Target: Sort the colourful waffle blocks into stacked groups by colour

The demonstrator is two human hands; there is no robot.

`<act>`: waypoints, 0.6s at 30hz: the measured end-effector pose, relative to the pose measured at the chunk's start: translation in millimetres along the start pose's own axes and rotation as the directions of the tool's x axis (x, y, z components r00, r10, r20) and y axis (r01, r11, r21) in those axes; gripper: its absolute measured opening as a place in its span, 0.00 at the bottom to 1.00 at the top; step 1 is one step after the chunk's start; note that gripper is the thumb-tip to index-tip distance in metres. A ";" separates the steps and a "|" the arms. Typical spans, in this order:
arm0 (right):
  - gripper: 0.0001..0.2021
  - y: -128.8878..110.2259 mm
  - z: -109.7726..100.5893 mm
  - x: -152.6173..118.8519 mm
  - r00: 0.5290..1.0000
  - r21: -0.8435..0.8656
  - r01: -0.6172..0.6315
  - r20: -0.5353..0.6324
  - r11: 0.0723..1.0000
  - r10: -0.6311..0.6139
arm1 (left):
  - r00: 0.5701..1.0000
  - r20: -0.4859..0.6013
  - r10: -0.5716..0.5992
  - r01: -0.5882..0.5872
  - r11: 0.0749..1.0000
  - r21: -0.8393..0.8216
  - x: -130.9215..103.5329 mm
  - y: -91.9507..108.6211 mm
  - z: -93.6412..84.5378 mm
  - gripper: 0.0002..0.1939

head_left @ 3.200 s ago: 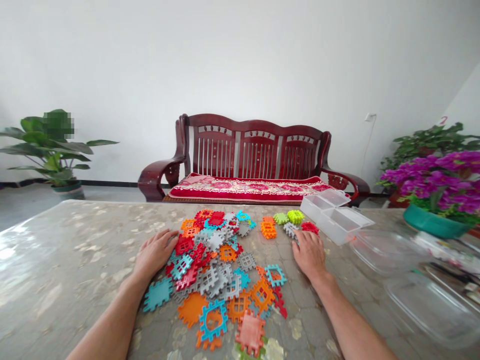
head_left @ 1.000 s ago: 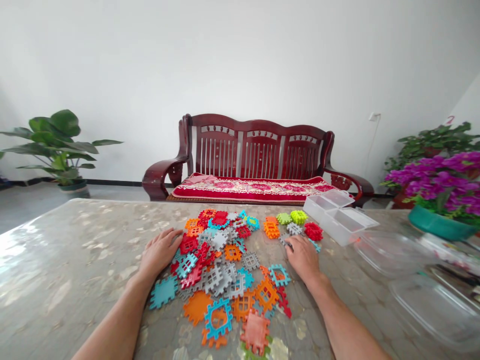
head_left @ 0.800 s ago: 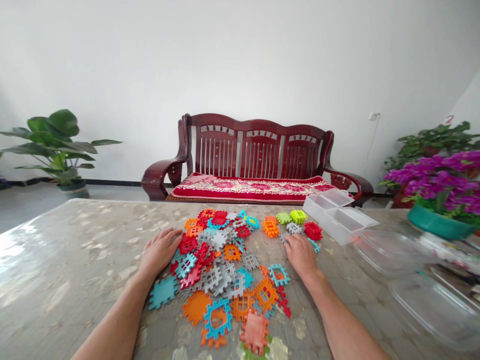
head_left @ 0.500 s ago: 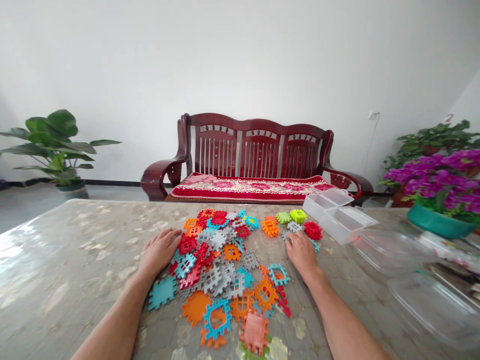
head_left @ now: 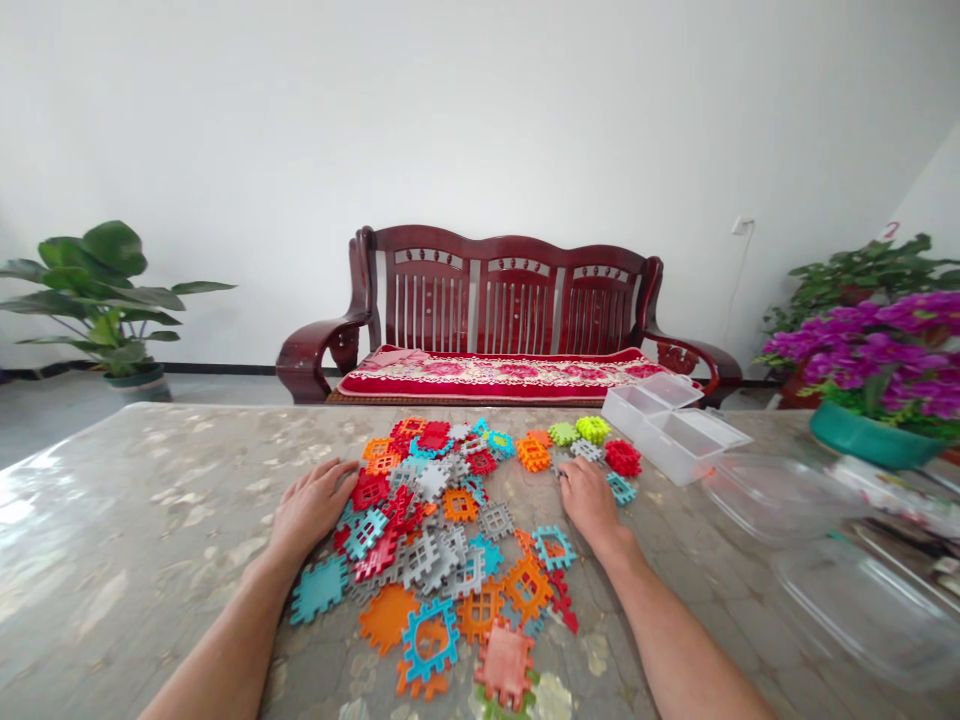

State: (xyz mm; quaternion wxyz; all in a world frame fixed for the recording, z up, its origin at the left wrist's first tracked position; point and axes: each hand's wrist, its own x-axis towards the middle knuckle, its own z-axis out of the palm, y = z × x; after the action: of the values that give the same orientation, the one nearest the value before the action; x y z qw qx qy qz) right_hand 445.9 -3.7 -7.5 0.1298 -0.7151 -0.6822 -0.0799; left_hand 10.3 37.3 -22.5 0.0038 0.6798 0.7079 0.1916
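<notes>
Colourful plastic interlocking building tiles (head_left: pixel 459 505), notched along their edges, lie in a loose pile on the table (head_left: pixel 187 500). My left hand (head_left: pixel 316 500) rests palm down at the pile's left side, fingers stretched out, with nothing held. My right hand (head_left: pixel 589 495) is right of the pile, its fingers bent around a grey building tile (head_left: pixel 559 462), mostly hidden by the fingertips. Around it sit small sorted stacks: orange tiles (head_left: pixel 533 454), light green tiles (head_left: pixel 592 430), grey tiles (head_left: pixel 586 450), red tiles (head_left: pixel 623 458) and blue tiles (head_left: pixel 621 488).
A clear divided plastic box (head_left: pixel 671 440) with raised lids stands behind the stacks. Transparent lids or trays (head_left: pixel 780 495) lie to the right, near a green pot (head_left: pixel 874 437) of purple flowers. Beyond the table is a wooden bench (head_left: pixel 517 300).
My right hand has shifted slightly left, toward the orange stack, with the grey building tile at its fingertips, uncovering more of the blue tiles. My left hand stays in place.
</notes>
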 end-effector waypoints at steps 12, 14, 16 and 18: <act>0.17 21.8 -14.9 2.0 0.970 -0.006 -0.148 -0.196 0.989 0.144 | 1.000 0.024 0.000 0.000 1.000 0.005 0.3 -0.3 -0.1 0.26; 0.18 27.2 -17.0 3.6 0.964 -0.047 -0.197 -0.192 0.979 0.184 | 1.000 0.029 -0.006 0.006 1.000 0.010 0.3 0.4 -0.5 0.26; 0.18 29.8 -16.7 4.9 0.968 -0.091 -0.211 -0.160 0.973 0.195 | 1.000 0.028 -0.007 0.006 1.000 0.009 0.2 0.7 -0.8 0.26; 0.18 30.1 -14.8 6.2 0.971 -0.124 -0.211 -0.137 0.970 0.194 | 1.000 0.029 -0.002 0.002 1.000 0.004 0.0 0.6 -0.7 0.26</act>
State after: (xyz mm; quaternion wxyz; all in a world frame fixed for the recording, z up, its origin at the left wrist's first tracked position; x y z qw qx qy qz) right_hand 477.1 -3.2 6.1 0.1299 -0.7821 -0.5888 -0.1572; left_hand 10.7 37.1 -21.6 0.0128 0.6817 0.7089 0.1803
